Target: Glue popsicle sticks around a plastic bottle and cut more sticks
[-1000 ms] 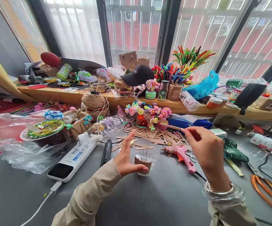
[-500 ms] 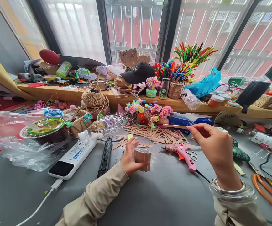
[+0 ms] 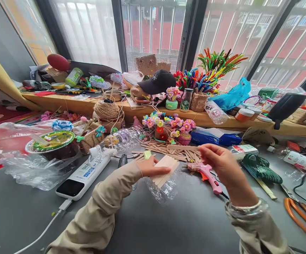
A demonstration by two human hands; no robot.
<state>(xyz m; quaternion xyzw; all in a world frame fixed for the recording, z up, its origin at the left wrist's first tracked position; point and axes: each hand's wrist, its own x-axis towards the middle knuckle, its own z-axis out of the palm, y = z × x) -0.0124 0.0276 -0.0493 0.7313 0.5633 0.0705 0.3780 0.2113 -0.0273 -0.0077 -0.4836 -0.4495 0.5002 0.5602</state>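
Note:
My left hand [image 3: 151,167] is closed around a clear plastic bottle piece [image 3: 164,193] that has a row of wooden craft sticks [image 3: 166,170] side by side along its wall. The piece is tilted, its clear end toward me. Between the fingertips of my right hand [image 3: 218,158], a single craft stick [image 3: 182,147] points left, apart from the row. Just below that hand lies a pink glue gun [image 3: 206,174]. Behind both hands spreads a pile of loose craft sticks [image 3: 190,155]. A pale yellow-green block [image 3: 147,154] shows just beyond my left fingers.
To the left are a white power bank [image 3: 83,178] with a cable and a lidded tub [image 3: 51,145]. A black utility knife [image 3: 122,160] is partly behind my left sleeve. Orange-handled scissors [image 3: 301,215] lie at the right. Yarn flowers [image 3: 169,123] stand at the back.
My left hand has turned the bottle piece, so the stick-covered side now faces up and its clear end shows. My right hand has moved left with its stick, closer to the piece.

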